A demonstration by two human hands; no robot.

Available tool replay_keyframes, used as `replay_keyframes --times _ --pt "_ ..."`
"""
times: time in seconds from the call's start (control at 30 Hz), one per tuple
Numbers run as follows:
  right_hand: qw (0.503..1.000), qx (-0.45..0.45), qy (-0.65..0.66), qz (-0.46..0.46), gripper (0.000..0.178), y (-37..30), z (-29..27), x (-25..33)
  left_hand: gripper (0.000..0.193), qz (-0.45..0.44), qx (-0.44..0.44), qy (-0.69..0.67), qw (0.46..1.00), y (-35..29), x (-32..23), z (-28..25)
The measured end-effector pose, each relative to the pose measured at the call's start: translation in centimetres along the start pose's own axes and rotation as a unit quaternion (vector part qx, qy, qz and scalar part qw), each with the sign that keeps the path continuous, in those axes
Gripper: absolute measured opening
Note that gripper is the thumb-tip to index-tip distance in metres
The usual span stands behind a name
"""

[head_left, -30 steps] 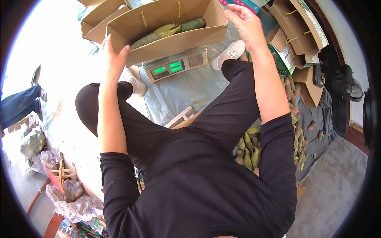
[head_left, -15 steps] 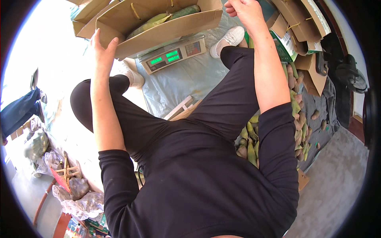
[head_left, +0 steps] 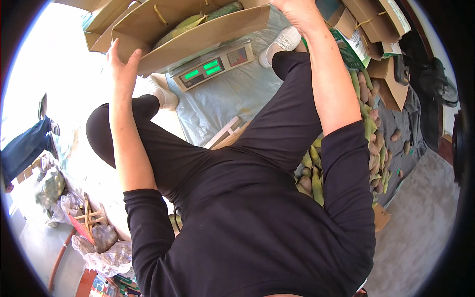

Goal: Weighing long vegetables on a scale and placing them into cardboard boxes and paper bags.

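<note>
Top centre: carton [head_left: 210, 33] over lit scale [head_left: 211, 67] holds produce [head_left: 184, 27], top unclosed; left hand [head_left: 122, 65] spread at its corner, right hand [head_left: 298, 12] cropped, state unclear.

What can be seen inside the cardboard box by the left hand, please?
The cardboard box holds yellow-green produce and a darker green vegetable. Its near wall covers their lower parts, so anything beneath them cannot be seen.

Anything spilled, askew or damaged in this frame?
Nothing looks spilled or damaged. Slightly odd: a few oblong brown root vegetables lie apart from the green-and-brown produce pile on dark grey cloth, right side.
</note>
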State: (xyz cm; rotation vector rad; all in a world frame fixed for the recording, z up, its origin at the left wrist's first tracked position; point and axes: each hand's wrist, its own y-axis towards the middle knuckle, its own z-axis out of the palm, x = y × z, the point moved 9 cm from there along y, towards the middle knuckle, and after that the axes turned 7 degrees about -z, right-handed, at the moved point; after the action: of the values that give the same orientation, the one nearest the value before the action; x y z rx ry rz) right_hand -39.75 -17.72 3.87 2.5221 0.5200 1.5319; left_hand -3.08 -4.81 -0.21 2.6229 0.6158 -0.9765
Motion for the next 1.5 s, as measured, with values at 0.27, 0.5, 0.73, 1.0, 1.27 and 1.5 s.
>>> replay_keyframes --times 0.27,0.5,0.73,1.0,1.27,1.5 --pt "0.999 -0.026 -0.004 -0.022 0.047 0.0 -0.5 -0.2 0.064 -0.006 0.003 0.009 1.0 -0.1 0.5 -0.1" --pt "0.995 0.016 0.057 0.085 0.017 -0.2 -0.2 -1.2 0.063 -0.009 0.012 0.003 1.0 -0.3 -0.4 0.2" --pt "1.0 -0.007 -0.011 -0.01 0.032 -0.6 0.0 0.7 0.059 -0.01 0.013 0.0 1.0 -0.5 -0.4 0.1" --pt "0.999 0.034 -0.007 0.021 0.035 0.1 0.8 -1.1 0.056 0.008 0.013 0.008 1.0 -0.3 -0.5 0.2" --pt "0.979 -0.007 0.187 0.078 0.023 0.0 -1.9 1.0 0.055 0.011 0.016 0.006 1.0 -0.1 -0.4 0.8" --pt "0.965 -0.054 0.254 0.036 0.018 -0.3 -8.2 4.1 0.053 0.046 -0.005 0.03 0.998 0.1 -0.4 0.6"
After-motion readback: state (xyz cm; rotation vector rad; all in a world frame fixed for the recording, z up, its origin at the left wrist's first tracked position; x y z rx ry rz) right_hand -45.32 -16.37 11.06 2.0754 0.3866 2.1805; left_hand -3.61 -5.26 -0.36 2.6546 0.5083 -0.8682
